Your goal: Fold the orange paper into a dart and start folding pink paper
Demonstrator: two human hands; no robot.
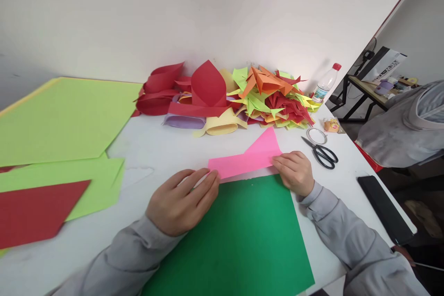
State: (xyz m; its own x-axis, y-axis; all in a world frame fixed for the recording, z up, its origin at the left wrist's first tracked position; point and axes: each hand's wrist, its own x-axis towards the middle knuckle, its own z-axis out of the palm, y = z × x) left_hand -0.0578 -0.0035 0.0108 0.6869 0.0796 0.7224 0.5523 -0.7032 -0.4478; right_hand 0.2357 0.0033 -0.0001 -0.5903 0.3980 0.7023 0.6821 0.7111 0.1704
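Observation:
A pink sheet of paper [243,164], folded into a long band with a pointed flap sticking up at its right, spans the gap between my hands. My left hand [183,201] is closed on its left end, fingers pressed together. At the other end my right hand [294,171] pinches the lower right corner. The band is held just beyond the far edge of a green sheet [239,236], which lies flat on the white table [138,148]. Both thumbs are mostly hidden.
Against the wall sit folded red paper shapes [208,84] and a pile of spiky coloured paper [270,97]. Green sheets [69,120] and a red sheet [38,212] lie at left. Scissors [322,152], a tape roll [316,136], a bottle [326,84] and a black case [383,208] are at right.

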